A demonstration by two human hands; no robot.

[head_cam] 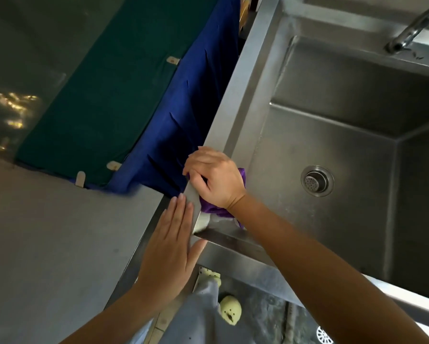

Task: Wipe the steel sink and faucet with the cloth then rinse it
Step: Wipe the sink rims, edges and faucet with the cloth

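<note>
The steel sink [248,78] fills the right side, with a deep basin and a round drain strainer [317,180]. A steel faucet [412,28] reaches in from the top right. My right hand [214,178] presses a purple cloth [215,209] against the sink's left rim, near its front corner. The cloth shows only at the edges of the hand and under the wrist. My left hand [170,244] lies flat with fingers together on the outer side of the same corner, holding nothing.
A grey counter [47,232] lies to the left. Green cloth [104,95] and blue cloth [183,125] hang beside the sink's left edge. Below the front rim I see the floor, a pale yellow shoe [230,312] and a white floor drain [324,335].
</note>
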